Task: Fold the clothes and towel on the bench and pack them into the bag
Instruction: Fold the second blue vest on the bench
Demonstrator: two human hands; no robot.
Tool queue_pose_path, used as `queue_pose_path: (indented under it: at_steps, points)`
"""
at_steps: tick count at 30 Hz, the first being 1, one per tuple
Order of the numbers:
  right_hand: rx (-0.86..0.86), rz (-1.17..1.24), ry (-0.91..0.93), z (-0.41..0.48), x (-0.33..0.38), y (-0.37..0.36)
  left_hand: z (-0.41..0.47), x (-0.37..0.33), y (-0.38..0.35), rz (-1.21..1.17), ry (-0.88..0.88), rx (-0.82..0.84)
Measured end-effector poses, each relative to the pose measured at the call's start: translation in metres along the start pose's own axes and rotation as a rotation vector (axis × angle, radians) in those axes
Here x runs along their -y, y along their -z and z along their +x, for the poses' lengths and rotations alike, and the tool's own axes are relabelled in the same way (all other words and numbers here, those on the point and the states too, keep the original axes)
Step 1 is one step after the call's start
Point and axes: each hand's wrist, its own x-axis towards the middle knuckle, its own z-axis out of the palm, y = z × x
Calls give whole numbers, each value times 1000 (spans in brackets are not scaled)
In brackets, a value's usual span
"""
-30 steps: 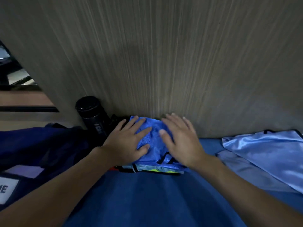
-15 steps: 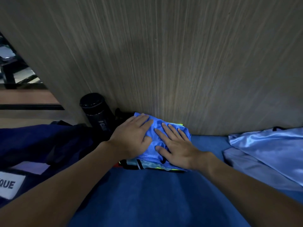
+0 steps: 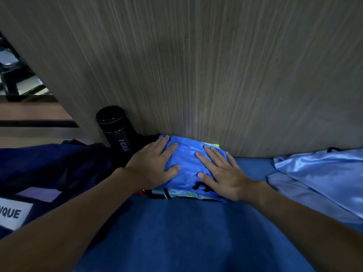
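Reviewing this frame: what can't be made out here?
Head view only.
The folded blue stack: left hand and right hand cover its top; how many pieces, unclear.
The label on the bag: cut off by the left edge.
The satin cloth: runs off the right edge.
The black bottle: base hidden behind the bag and left hand.

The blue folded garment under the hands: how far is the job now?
Done: the blue garment is folded, on top of a small stack by the wall. In hand: left hand and right hand press flat on it. Left: the light satin garment and the grey cloth by it lie unfolded on the bench; the stack is not yet in the dark blue bag.
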Motion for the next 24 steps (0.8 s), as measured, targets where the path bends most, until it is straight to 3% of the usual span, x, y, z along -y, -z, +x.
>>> queue_pose_path:
  at_steps: [3,7,13,19,24]
  points:
    - [-8,-24,-7,-6,2,12,2,-10,21,83,1,20]
    - [-77,5,-23,-37,-6,28,11,-43,50,167,-52,-105]
    - [-125,-70,-174,-119,-61,52,39,-145,58,166,-269,-231]
    - [-172,-132,-378,-217,-145,60,60,-260,36,75,-378,-129]
    - [-268,-143,-412,-268,-191,50,82,-320,10,24,-429,-57]
